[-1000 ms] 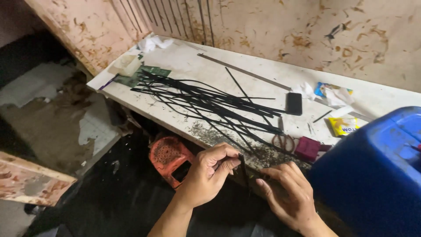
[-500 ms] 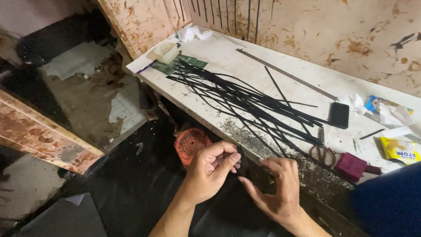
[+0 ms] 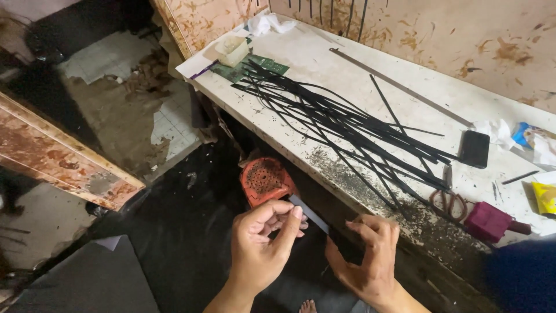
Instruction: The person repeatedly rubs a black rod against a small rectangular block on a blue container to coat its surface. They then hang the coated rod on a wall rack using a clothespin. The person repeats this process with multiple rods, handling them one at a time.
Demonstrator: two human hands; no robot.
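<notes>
- The thin black strip (image 3: 310, 213) that the hands work on is held in the air below the front edge of the workbench (image 3: 324, 64), above the dark floor; its near end is pinched in the left hand and it runs toward the right hand. Against the pictures from a second ago, the view has swung left and the blue container that filled the right side is gone from sight, while the strip stays between the two hands, so the handling goes on in the same place.
- The bundle of long black strips (image 3: 341, 122) lies fanned across the pale bench top, unchanged, well apart from both hands.
- The orange stool (image 3: 265, 179) stands on the floor just beyond the hands.
- The left hand (image 3: 263, 249) is narrowly closed, thumb and forefinger gripping the strip's end.
- The right hand (image 3: 370, 261) is half curled with fingers bent toward the strip's far end (whether it truly grips there I cannot tell).
- The black phone (image 3: 475, 148) lies flat on the bench.
- The scissors (image 3: 449, 200) rest beside a maroon object (image 3: 488, 221), near the bench edge.
</notes>
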